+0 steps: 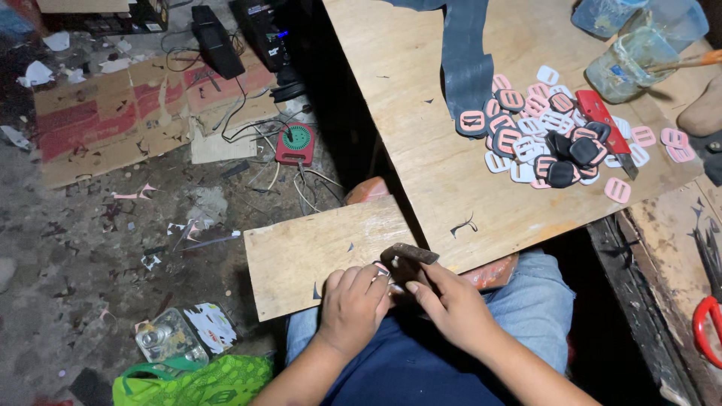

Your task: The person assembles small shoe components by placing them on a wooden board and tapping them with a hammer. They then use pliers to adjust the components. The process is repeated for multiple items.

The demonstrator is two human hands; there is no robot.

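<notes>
Head view: your left hand (353,299) and right hand (445,303) meet over your lap, just at the near edge of the small plywood board (316,252). Both grips are closed together on one small dark flat piece (408,256). Left fingertips (378,277) pinch its near-left end, right thumb and fingers (418,289) hold it from below right. The piece tilts up and sits right where the small board meets the plywood bench (421,143). A bit of pale pink shows at the left fingertips; too small to tell what it is.

Farther up the bench: a pile of pink and white slotted buckle-shaped pieces (545,124), some with dark pads stuck on top, well apart from your hands. A red-handled utility knife (605,124) lies across the pile's right side. A dark rubber strip (465,56) runs down from the far edge, its end touching the pile. Clear plastic jar (628,64) with a stick in it sits at the far right.

Floor on your left: flattened cardboard (128,113), a red round device with cables (295,143), a green bag (203,380). Red-handled scissors (707,327) at the right edge.
</notes>
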